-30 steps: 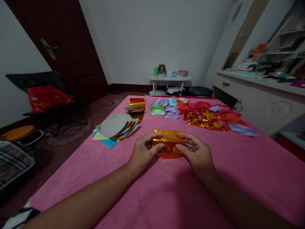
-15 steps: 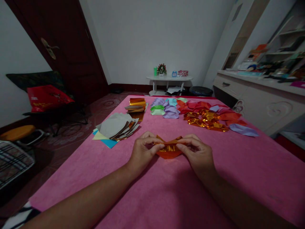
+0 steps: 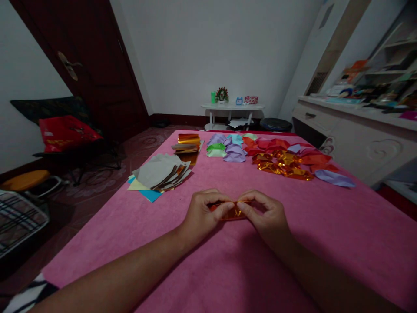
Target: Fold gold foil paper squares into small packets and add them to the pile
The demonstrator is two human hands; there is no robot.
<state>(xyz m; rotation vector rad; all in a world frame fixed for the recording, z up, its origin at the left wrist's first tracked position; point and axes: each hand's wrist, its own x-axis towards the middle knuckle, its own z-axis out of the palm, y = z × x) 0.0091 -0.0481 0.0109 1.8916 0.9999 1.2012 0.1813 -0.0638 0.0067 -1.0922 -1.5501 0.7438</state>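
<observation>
Between my hands is a piece of shiny orange-gold foil paper [image 3: 235, 212], folded into a narrow strip, low over the pink tablecloth [image 3: 202, 269]. My left hand [image 3: 205, 213] pinches it from the left, thumb on the near face and fingers behind. From the other side my right hand [image 3: 265, 213] grips it the same way, with the two thumb tips close together at the upper edge. The fingers hide both ends of the paper. Beyond them lie folded gold foil pieces [image 3: 283, 164] and several folded red, purple and green paper pieces [image 3: 235, 153].
A fanned stack of grey-backed sheets [image 3: 154, 169] lies at the left, over blue and yellow sheets. Behind it sits a pile of gold foil sheets [image 3: 189, 143]. A white side table [image 3: 233, 106] stands by the wall, and a white cabinet [image 3: 352, 134] is on the right.
The foil paper's pointed upper corners and wide lower flap no longer show; it is now a narrower strip. Both hands have come closer together and slightly nearer to me.
</observation>
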